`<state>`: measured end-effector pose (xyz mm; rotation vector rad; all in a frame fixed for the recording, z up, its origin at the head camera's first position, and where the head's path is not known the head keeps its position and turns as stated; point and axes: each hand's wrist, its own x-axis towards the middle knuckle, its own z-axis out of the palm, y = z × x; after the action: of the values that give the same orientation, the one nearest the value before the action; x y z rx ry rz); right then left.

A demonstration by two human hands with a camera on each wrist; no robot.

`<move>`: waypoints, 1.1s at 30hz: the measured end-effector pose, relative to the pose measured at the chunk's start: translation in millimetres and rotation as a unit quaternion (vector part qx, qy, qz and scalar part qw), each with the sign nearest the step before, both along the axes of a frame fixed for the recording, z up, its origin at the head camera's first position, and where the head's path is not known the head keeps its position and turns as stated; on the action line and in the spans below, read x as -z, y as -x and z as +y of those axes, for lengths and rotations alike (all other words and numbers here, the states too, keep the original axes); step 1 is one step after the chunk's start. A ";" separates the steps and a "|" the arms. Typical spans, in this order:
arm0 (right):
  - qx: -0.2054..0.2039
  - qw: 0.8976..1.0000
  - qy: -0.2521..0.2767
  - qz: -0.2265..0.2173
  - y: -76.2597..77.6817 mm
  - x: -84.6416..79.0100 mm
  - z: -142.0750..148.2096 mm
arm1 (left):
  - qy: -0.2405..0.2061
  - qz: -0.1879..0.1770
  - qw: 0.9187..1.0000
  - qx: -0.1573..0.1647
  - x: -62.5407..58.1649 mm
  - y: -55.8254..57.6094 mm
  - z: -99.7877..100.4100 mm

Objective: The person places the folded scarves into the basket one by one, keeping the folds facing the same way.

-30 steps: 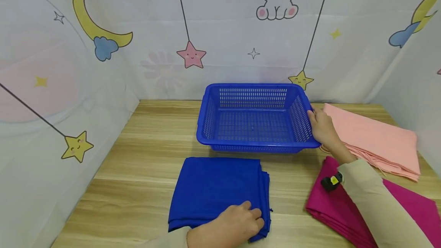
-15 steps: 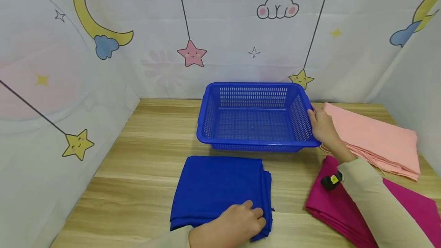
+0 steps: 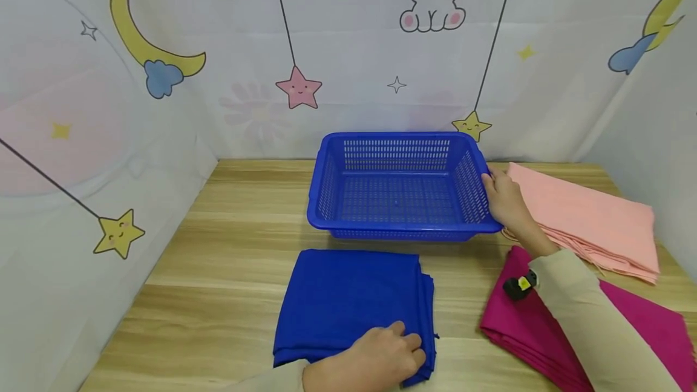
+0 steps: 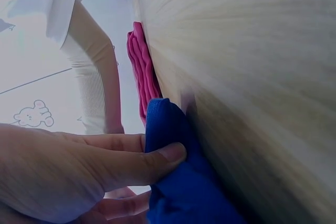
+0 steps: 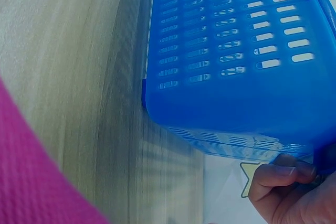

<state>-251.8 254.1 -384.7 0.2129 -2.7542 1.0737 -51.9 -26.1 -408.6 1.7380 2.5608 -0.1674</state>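
A folded blue cloth (image 3: 348, 301) lies at the front middle of the table. My left hand (image 3: 376, 356) pinches its right front corner; the left wrist view has the thumb (image 4: 163, 158) on one side of the blue fabric (image 4: 181, 192) and fingers behind it. Farther back stands a blue plastic basket (image 3: 403, 227) with slotted walls and nothing inside. At the basket's right side my right hand (image 3: 507, 201) grips the rim. Curled fingers (image 5: 281, 177) show at the basket's edge in the right wrist view, partly cut off by the frame.
A folded magenta cloth (image 3: 517, 307) lies under the right forearm, at the front right. Behind it is a folded peach cloth (image 3: 593, 216) with a fringed edge. Printed fabric walls (image 3: 354, 77) enclose the wooden table (image 3: 234, 216) at the back and sides.
The blue cloth has slid slightly to the right with my left hand pinching it. My right hand stays on the basket's rim. The head view has shifted a little.
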 end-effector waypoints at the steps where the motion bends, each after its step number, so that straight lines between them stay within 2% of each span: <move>1: 0.000 1.000 0.000 0.002 0.0 0.2 -0.1 | -0.003 0.001 1.000 0.002 0.5 -0.1 0.4; 6: -0.001 1.000 -0.001 0.003 0.4 0.1 -1.3 | -0.016 -0.006 1.000 0.008 1.3 -0.7 2.0; 14: -0.006 1.000 0.001 0.003 -0.8 0.4 -1.3 | -0.021 0.030 0.999 0.020 3.1 -2.8 7.3; 21: -0.003 1.000 -0.001 0.012 -0.9 -0.8 -0.9 | -0.007 0.001 1.000 0.019 1.9 -1.9 11.9; 33: -0.004 1.000 0.002 0.011 0.1 -0.1 -0.5 | -0.036 0.034 0.998 0.037 5.4 -4.4 19.1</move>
<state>-251.9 253.6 -384.5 0.2334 -2.7340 1.0707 -47.5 -7.0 -413.9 1.8874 2.5815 -0.1403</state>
